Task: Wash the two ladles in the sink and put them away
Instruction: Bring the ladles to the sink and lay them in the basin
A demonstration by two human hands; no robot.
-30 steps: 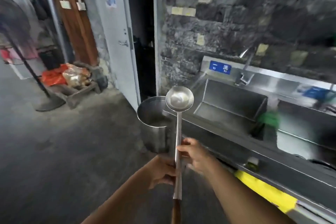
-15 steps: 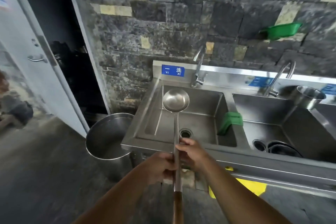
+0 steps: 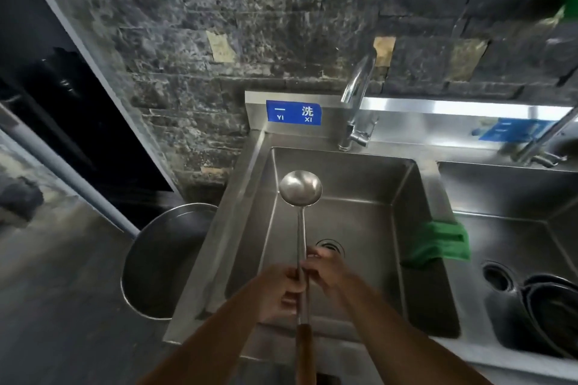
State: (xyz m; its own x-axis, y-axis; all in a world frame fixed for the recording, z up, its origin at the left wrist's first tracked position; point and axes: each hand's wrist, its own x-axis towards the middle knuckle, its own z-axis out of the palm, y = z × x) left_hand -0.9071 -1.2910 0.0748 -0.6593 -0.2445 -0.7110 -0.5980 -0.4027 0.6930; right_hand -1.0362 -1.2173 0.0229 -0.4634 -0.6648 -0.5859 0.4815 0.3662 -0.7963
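Wall: dark rough stone behind the counter.
Sink: steel left basin, drain partly hidden by the right hand.
Second basin: adjoining on the right, dark bowls stacked inside.
Pot: large, steel, on the floor just beside the sink's left edge.
Cloth: green, draped over the divider between basins.
Faucet: at the sink's rear rim, right of a blue sign.
Ladle: held over the sink, bowl facing up and away from the person, wooden grip nearest the camera.
Left hand: fingers curled round the metal shaft.
Right hand: gripping the shaft just above the left.
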